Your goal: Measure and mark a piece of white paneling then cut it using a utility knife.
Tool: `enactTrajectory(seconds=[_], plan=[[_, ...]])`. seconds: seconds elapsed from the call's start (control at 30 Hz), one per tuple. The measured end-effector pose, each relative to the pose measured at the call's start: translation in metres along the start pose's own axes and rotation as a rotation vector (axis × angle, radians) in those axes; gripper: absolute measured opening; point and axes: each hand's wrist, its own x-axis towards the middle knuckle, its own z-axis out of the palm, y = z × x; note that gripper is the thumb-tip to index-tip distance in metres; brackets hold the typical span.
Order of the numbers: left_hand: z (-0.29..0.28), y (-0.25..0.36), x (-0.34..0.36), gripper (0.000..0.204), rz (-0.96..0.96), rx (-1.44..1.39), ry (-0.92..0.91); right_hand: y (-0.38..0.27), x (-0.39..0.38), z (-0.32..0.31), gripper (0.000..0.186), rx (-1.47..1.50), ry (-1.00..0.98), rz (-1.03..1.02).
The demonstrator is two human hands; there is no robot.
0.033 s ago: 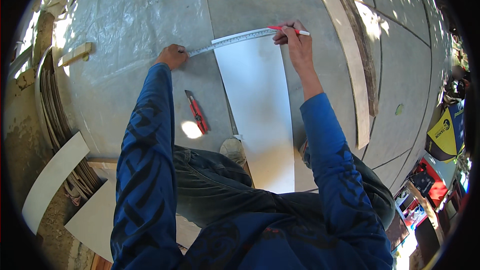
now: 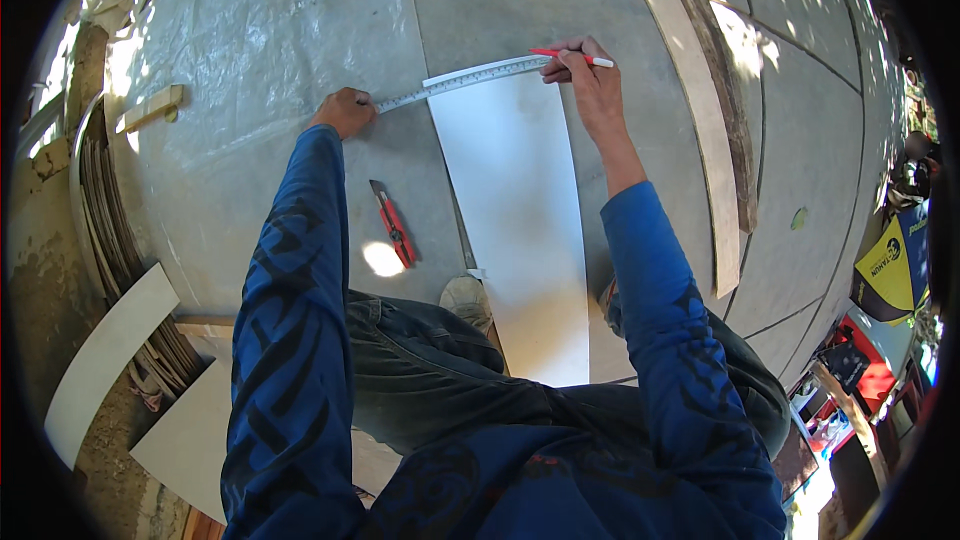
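Observation:
A long white panel (image 2: pixel 515 210) lies lengthwise on the floor between my feet, reaching away from me. Across its far end runs a silvery ruler (image 2: pixel 490 74) with fine markings, its left part extending past the panel. My left hand (image 2: pixel 346 112) is closed on the ruler's left end. In the fingers of my right hand (image 2: pixel 588 80) is a slim red marking pen (image 2: pixel 575 57) with a white end, pointing left; those fingers are at the ruler's right end, partly covering it. A red utility knife (image 2: pixel 393 227) with its blade out lies on the floor left of the panel.
A clear plastic sheet (image 2: pixel 280 30) covers the far left floor, with a short wooden block (image 2: pixel 150 107) on it. Long boards (image 2: pixel 690 110) lie along the right. At the lower left are a curved white offcut (image 2: pixel 110 360) and stacked thin strips (image 2: pixel 110 210).
My right hand and the pen have shifted slightly left. My left hand, the ruler and the panel look the same.

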Motion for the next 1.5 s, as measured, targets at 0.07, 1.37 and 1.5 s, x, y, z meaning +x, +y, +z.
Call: enactTrajectory(seconds=[0.07, 1.37, 1.5], plan=[[0.000, 0.006, 0.001, 0.027, -0.001, 0.005, -0.035, 0.005, 0.012, 0.003, 0.016, 0.018, -0.065, -0.017], [-0.014, 0.003, 0.020, 0.032, 0.085, 0.123, -0.284, 0.046, 0.067, 0.023, 0.029, -0.417, -0.197, 0.150], [-0.012, -0.001, 0.017, 0.031, 0.057, 0.092, -0.258, 0.042, 0.065, 0.028, 0.030, -0.490, -0.188, 0.151]])
